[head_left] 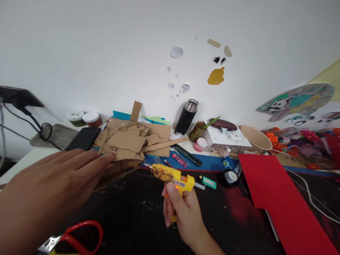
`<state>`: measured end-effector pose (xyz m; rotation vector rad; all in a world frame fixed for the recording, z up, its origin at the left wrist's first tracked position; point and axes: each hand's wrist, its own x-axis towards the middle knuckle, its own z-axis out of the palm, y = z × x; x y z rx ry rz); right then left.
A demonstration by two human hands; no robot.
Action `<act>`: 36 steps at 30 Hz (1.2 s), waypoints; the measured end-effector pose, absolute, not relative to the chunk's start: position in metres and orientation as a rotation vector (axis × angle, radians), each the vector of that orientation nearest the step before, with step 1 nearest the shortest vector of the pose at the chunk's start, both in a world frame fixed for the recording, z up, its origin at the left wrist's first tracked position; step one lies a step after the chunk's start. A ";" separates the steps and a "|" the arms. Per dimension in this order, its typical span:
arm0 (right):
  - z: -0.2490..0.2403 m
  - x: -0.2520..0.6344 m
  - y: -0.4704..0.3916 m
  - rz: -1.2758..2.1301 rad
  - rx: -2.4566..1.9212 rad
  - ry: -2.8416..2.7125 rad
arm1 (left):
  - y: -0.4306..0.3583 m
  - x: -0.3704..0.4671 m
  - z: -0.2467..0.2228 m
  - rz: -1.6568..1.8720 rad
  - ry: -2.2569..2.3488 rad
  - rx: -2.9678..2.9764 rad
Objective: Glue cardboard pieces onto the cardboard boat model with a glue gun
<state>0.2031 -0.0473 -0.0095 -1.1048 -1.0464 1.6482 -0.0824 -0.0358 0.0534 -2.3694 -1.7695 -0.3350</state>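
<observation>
While right hand (184, 209) grips yellow glue gun (166, 173), left hand (67, 173) extends palm-down at cardboard piece (123, 165), hold unclear.

A black flask (183, 119) stands near a white box (221, 136).

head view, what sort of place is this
Likely a home craft desk: the right hand holds a yellow glue gun, with cut cardboard scraps and red-handled scissors nearby.

Craft desk (127, 209), cardboard scraps (127, 142), red paper (261, 180), glue gun (170, 174), scissors (70, 240)
</observation>
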 end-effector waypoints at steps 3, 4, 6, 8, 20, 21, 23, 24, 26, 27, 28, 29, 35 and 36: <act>-0.009 0.203 -0.047 1.641 -1.103 -1.053 | -0.038 -0.084 0.052 -0.204 -1.547 -2.375; -0.010 0.203 -0.047 1.638 -1.103 -1.053 | -0.038 -0.084 0.052 -0.183 -1.524 -2.382; -0.010 0.203 -0.046 1.637 -1.109 -1.050 | -0.038 -0.083 0.052 -0.183 -1.504 -2.377; -0.010 0.203 -0.046 1.637 -1.118 -1.047 | -0.038 -0.082 0.053 -0.197 -1.483 -2.372; -0.009 0.202 -0.048 1.645 -1.122 -1.062 | -0.035 -0.081 0.049 -0.230 -1.486 -2.338; -0.009 0.202 -0.048 1.645 -1.124 -1.061 | -0.035 -0.081 0.049 -0.215 -1.494 -2.352; -0.009 0.203 -0.047 1.647 -1.129 -1.063 | -0.035 -0.081 0.050 -0.206 -1.518 -2.349; -0.009 0.203 -0.047 1.647 -1.131 -1.063 | -0.035 -0.081 0.050 -0.215 -1.519 -2.346; -0.010 0.202 -0.046 1.645 -1.135 -1.064 | -0.035 -0.082 0.049 -0.239 -1.513 -2.334; -0.010 0.202 -0.046 1.644 -1.138 -1.063 | -0.036 -0.082 0.049 -0.245 -1.507 -2.332; -0.010 0.202 -0.046 1.641 -1.143 -1.062 | -0.036 -0.083 0.048 -0.247 -1.499 -2.336; -0.010 0.202 -0.046 1.641 -1.146 -1.061 | -0.036 -0.083 0.048 -0.248 -1.490 -2.340; -0.010 0.202 -0.047 1.652 -1.158 -1.073 | -0.038 -0.080 0.051 -0.243 -1.503 -2.342; -0.010 0.202 -0.047 1.653 -1.159 -1.078 | -0.039 -0.079 0.052 -0.251 -1.525 -2.347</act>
